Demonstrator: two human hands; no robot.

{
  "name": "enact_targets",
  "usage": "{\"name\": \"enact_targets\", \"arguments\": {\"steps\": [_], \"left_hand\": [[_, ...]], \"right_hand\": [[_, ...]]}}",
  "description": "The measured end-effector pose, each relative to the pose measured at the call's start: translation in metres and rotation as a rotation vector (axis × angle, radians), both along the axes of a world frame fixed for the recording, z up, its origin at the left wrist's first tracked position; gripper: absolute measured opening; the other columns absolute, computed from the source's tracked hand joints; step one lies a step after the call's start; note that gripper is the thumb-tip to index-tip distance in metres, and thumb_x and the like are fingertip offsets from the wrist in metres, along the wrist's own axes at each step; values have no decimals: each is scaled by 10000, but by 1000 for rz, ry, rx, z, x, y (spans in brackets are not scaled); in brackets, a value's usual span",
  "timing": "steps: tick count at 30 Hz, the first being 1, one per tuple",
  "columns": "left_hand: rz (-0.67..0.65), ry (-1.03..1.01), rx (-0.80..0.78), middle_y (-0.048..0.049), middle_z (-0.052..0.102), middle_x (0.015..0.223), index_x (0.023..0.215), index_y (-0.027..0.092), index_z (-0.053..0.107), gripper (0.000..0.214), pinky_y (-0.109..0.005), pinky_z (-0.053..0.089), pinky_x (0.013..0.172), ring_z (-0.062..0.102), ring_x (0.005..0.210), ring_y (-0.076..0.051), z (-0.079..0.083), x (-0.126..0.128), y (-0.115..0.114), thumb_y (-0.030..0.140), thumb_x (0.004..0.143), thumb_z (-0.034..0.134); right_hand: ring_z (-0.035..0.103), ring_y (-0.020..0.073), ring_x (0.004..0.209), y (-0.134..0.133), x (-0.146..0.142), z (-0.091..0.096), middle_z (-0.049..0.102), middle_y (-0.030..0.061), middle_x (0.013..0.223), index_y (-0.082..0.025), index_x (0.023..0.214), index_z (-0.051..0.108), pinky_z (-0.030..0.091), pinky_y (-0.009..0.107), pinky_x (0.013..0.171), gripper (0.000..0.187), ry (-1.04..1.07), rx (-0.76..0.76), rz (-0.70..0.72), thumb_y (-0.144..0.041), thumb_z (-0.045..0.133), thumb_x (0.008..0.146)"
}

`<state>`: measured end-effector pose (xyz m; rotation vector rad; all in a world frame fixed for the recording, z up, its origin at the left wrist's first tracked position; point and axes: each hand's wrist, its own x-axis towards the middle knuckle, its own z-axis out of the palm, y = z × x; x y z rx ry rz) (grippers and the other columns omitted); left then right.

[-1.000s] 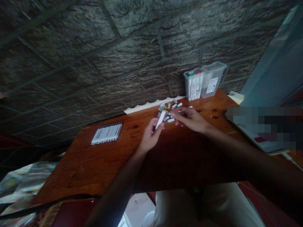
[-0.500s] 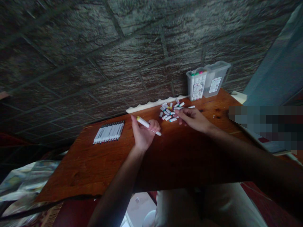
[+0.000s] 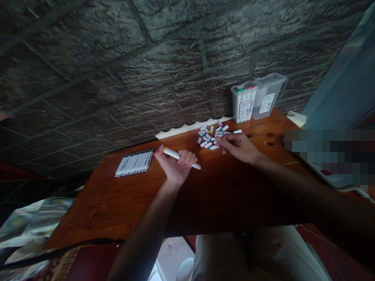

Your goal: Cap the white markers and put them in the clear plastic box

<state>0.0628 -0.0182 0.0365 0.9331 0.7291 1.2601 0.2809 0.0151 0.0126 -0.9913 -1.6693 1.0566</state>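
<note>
My left hand point(image 3: 176, 166) is closed around a white marker with a yellow tip point(image 3: 181, 158), held palm up and lying level above the wooden table point(image 3: 123, 203). My right hand point(image 3: 238, 147) rests beside a heap of loose white markers point(image 3: 211, 136) near the wall, its fingers curled at the heap's edge; what they pinch, if anything, is too small to make out. A neat row of markers point(image 3: 134, 163) lies flat on the table to the left of my left hand.
Two clear plastic boxes stand against the stone wall at the back right: one point(image 3: 243, 100) holds upright markers, the other point(image 3: 268, 97) looks empty. A book or papers point(image 3: 331, 177) lies at the table's right edge. My lap point(image 3: 249, 253) is below the front edge.
My left hand drew back from the heap toward the left with the yellow-tipped marker and turned it from upright to level. My right hand stayed at the heap.
</note>
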Motion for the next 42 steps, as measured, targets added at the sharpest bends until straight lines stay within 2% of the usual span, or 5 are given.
{"name": "enact_targets", "arguments": {"steps": [11, 18, 22, 32, 42], "left_hand": [[-74, 147, -33, 34, 342, 531, 671, 182, 504, 666, -250, 390, 506, 373, 485, -105, -8, 10, 4, 787, 811, 265], [-64, 767, 268, 18, 501, 727, 922, 178, 549, 350, -206, 363, 519, 423, 565, -88, -20, 8, 0, 503, 937, 420], [-103, 1015, 469, 2, 558, 747, 830, 161, 580, 318, -208, 393, 626, 494, 661, -96, -23, 8, 0, 406, 963, 427], [54, 1169, 631, -9, 695, 798, 1110, 176, 650, 288, -216, 466, 690, 624, 716, -126, -28, 6, 1, 361, 928, 524], [150, 1286, 752, -66, 708, 1129, 1139, 202, 654, 285, -309, 503, 909, 668, 1013, -200, -27, 5, 1, 348, 919, 547]], "right_hand": [[521, 125, 597, 4, 0, -6, 599, 6, 638, -181, 727, 646, 417, 285, 605, 357, 79, 34, 12, -508, 583, 855], [612, 148, 872, -6, -1, 12, 642, 47, 1193, -262, 1162, 649, 511, 304, 744, 376, 294, 69, 263, -327, 692, 795], [638, 150, 906, -5, 1, 10, 703, 33, 1058, -239, 1078, 703, 507, 336, 866, 273, 245, 20, 358, -288, 675, 811], [668, 165, 901, 2, 2, 7, 747, 19, 982, -230, 966, 758, 501, 355, 900, 225, 254, -47, 298, -285, 738, 748], [600, 114, 664, 2, 1, 6, 739, 12, 813, -208, 908, 768, 467, 251, 588, 226, 296, -155, 256, -291, 776, 697]]}}
